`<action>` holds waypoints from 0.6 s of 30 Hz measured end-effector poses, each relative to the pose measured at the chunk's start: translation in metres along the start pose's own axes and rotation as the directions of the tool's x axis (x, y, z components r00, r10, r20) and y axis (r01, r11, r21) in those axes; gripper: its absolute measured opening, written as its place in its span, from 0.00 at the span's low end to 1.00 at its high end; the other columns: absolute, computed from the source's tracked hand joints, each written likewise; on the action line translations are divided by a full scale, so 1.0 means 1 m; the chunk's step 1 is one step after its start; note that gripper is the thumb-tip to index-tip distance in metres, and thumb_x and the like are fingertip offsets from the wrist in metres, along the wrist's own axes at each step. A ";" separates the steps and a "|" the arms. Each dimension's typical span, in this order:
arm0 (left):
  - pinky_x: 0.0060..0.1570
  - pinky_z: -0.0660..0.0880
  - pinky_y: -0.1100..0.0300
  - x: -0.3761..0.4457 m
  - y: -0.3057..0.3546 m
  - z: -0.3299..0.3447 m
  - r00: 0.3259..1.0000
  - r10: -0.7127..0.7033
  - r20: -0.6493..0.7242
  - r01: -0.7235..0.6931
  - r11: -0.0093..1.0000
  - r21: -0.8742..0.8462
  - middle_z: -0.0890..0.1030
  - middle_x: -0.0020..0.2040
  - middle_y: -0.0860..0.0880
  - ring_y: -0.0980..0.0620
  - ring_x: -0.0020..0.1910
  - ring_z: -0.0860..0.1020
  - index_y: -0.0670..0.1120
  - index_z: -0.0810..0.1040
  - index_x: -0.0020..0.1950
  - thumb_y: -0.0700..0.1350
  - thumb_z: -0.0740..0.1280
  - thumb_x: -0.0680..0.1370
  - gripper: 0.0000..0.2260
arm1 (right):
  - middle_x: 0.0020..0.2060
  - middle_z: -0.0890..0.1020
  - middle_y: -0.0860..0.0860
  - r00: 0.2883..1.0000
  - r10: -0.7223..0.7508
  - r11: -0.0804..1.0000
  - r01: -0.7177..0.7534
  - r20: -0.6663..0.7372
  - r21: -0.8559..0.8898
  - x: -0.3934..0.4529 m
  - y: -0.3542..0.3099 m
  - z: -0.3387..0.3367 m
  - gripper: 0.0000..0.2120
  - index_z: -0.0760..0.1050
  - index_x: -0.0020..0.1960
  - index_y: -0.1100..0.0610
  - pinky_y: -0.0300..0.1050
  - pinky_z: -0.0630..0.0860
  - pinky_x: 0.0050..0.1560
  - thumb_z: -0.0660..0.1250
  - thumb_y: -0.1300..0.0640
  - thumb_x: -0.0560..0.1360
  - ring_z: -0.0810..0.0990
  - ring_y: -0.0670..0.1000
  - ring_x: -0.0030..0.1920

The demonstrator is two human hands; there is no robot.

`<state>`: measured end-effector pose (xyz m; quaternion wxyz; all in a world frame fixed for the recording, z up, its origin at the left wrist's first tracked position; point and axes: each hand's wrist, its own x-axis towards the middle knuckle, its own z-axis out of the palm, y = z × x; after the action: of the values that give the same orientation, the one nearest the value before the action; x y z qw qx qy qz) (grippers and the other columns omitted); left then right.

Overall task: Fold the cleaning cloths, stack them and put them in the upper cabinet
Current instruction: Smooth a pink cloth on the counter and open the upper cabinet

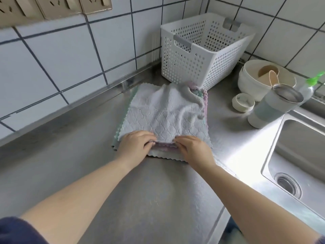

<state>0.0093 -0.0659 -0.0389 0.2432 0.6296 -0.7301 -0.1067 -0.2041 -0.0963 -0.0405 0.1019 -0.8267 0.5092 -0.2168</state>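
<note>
Both forearms reach in over the steel counter (52, 138), which has lots of bare room on the left and up front. Sink (299, 155) cuts in along the right edge. White basket (202, 55) sits in the tiled corner, just behind the pile of cloths (158, 110), far edge nearly touching it. Bowl (255, 81) and tumbler (274, 106) stand to the right, apart from the pile. Left hand (135, 145) and right hand (193, 148) each pinch the near scalloped edge of the top grey cloth (167, 124), fingers curled around it.
</note>
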 end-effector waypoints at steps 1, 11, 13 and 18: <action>0.55 0.74 0.56 0.002 0.000 -0.001 1.000 -0.007 -0.019 0.007 1.000 -0.009 0.83 0.53 0.53 0.51 0.53 0.80 0.50 0.84 0.51 0.43 0.67 0.75 0.08 | 0.45 0.85 0.49 0.999 0.044 0.999 -0.045 0.024 0.017 0.002 -0.001 -0.002 0.09 0.82 0.50 0.53 0.47 0.79 0.40 0.64 0.55 0.76 0.82 0.54 0.45; 0.59 0.73 0.50 0.003 -0.034 -0.019 0.999 -0.020 -0.030 0.022 0.996 0.085 0.84 0.51 0.47 0.45 0.51 0.81 0.44 0.84 0.48 0.33 0.64 0.67 0.15 | 0.52 0.81 0.47 0.991 0.084 0.996 -0.083 0.100 -0.016 0.002 0.011 -0.016 0.10 0.81 0.54 0.54 0.48 0.78 0.45 0.64 0.60 0.76 0.78 0.51 0.53; 0.63 0.68 0.49 0.003 -0.037 -0.026 0.997 -0.064 -0.052 0.068 0.994 0.080 0.84 0.52 0.46 0.46 0.54 0.81 0.43 0.84 0.49 0.31 0.65 0.70 0.14 | 0.49 0.82 0.46 0.984 0.146 0.989 -0.142 0.103 -0.040 0.004 0.012 -0.022 0.11 0.81 0.52 0.52 0.48 0.77 0.43 0.63 0.61 0.76 0.78 0.51 0.49; 0.67 0.66 0.49 0.002 -0.028 -0.065 0.987 -0.112 -0.119 0.119 0.991 0.056 0.83 0.54 0.45 0.41 0.53 0.80 0.44 0.82 0.54 0.31 0.64 0.75 0.13 | 0.44 0.84 0.47 0.982 0.188 0.981 -0.186 0.028 -0.049 0.017 -0.005 -0.059 0.09 0.80 0.52 0.51 0.44 0.74 0.38 0.62 0.58 0.77 0.80 0.52 0.42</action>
<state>0.0652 -0.0634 0.0047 0.2583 0.6834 -0.6801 -0.0609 -0.2211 -0.1060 0.0182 0.1107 -0.7807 0.5878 -0.1810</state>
